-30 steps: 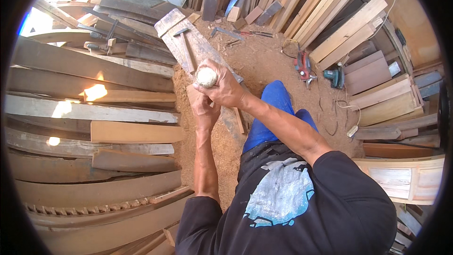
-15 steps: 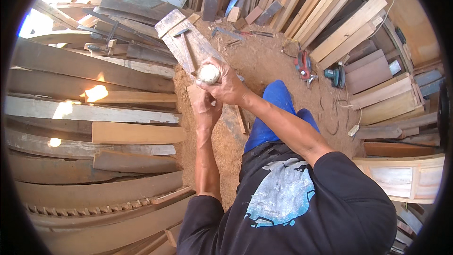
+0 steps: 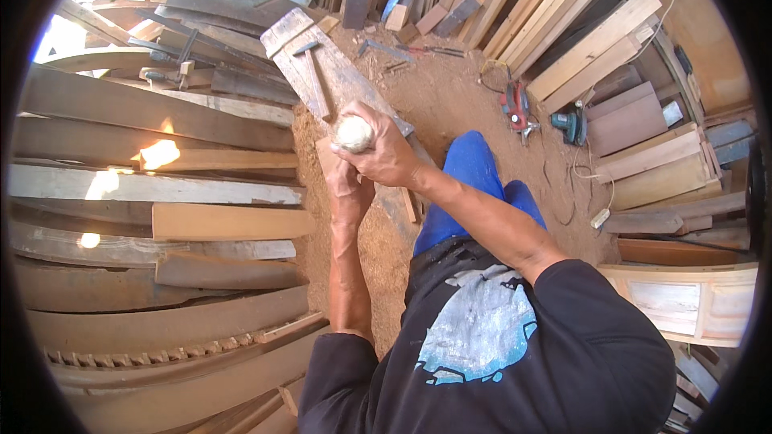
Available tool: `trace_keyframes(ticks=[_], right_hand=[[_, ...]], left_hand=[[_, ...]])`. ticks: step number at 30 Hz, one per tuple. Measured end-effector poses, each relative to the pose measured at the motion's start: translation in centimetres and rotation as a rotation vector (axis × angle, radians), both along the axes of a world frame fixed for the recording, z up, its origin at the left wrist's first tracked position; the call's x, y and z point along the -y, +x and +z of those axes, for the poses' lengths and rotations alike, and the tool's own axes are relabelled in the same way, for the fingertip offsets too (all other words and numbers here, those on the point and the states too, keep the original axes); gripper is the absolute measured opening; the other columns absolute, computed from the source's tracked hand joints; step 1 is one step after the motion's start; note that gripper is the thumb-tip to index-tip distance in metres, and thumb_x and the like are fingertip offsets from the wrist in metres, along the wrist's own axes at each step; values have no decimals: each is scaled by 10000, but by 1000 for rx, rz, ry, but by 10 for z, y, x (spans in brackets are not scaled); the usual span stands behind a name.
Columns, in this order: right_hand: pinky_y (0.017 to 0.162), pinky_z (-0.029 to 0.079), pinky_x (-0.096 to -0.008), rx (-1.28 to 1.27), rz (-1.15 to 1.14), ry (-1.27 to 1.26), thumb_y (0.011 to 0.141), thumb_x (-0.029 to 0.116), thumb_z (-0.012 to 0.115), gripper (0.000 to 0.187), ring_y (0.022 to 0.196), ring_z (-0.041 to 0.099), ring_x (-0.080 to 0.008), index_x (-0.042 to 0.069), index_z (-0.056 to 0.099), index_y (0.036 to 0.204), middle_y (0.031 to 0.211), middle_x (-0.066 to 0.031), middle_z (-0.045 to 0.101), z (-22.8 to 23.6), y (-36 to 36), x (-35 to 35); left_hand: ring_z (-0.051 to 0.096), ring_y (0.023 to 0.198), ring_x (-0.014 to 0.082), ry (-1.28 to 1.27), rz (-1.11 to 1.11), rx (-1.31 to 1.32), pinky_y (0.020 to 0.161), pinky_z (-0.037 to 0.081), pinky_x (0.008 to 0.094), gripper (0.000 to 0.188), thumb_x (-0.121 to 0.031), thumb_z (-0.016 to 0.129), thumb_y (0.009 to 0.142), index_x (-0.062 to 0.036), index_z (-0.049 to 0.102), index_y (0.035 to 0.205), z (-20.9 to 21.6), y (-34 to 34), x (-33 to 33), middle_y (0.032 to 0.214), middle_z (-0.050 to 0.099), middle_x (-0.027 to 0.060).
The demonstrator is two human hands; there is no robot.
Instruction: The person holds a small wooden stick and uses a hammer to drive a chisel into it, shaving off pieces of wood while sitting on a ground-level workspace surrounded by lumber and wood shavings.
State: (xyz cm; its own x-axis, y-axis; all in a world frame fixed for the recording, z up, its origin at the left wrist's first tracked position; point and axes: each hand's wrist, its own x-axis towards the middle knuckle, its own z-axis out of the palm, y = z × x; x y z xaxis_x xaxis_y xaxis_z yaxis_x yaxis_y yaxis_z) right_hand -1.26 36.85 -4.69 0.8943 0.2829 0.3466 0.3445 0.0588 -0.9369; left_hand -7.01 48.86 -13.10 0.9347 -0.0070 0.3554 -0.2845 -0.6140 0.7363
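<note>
Both my hands are together over a worn wooden plank. My right hand [image 3: 381, 145] is wrapped round a pale, round-ended thing [image 3: 353, 134], seen end-on; its lower part is hidden. Just below it, my left hand [image 3: 351, 190] is closed against the underside, beside a flat light-brown wooden piece [image 3: 325, 159]. What the left fingers hold is hidden. On the plank [image 3: 283, 32], beyond my hands, lies a hammer [image 3: 315, 80] with a wooden handle.
Stacked boards [image 3: 233, 223] fill the left side. More timber [image 3: 555, 8] leans at the back right. On the sawdust-covered floor sit a red power tool [image 3: 516, 108], a teal power tool [image 3: 572, 124] and a cord [image 3: 601, 219]. Several hand tools [image 3: 434, 51] lie beyond the plank.
My hands and the round-ended thing have shifted slightly toward me relative to the plank. The grip looks the same, and the view has moved a little.
</note>
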Motion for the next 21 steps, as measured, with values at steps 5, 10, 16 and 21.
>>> trace_keyframes(ticks=[5,10,16,21], right_hand=[[704,469,-305,-132,-9,-76,811,131,744,324,764,527,-115,35,557,1057,824,-46,563,-41,-13,3],[641,446,-252,-68,37,82,815,43,715,246,741,480,-60,47,527,975,811,14,526,-61,17,-4],[668,444,-272,-137,73,65,806,49,729,254,761,467,-67,36,528,961,817,-8,526,-18,2,-4],[715,466,-281,-106,-4,-113,798,109,754,322,802,521,-98,27,539,1024,842,-51,562,-51,-18,3]], left_hand=[[656,876,395,-230,-2,-157,756,527,416,378,82,639,728,20,583,1097,-17,-9,8,949,655,237],[621,798,422,60,3,205,680,503,462,299,27,619,777,20,581,1073,-33,10,6,873,639,229],[634,830,401,81,9,86,708,517,445,325,50,626,756,-3,597,1075,-22,2,-5,946,654,194],[667,857,335,-181,10,-128,718,549,390,408,90,624,753,-22,609,1144,-32,-12,3,939,658,199]])
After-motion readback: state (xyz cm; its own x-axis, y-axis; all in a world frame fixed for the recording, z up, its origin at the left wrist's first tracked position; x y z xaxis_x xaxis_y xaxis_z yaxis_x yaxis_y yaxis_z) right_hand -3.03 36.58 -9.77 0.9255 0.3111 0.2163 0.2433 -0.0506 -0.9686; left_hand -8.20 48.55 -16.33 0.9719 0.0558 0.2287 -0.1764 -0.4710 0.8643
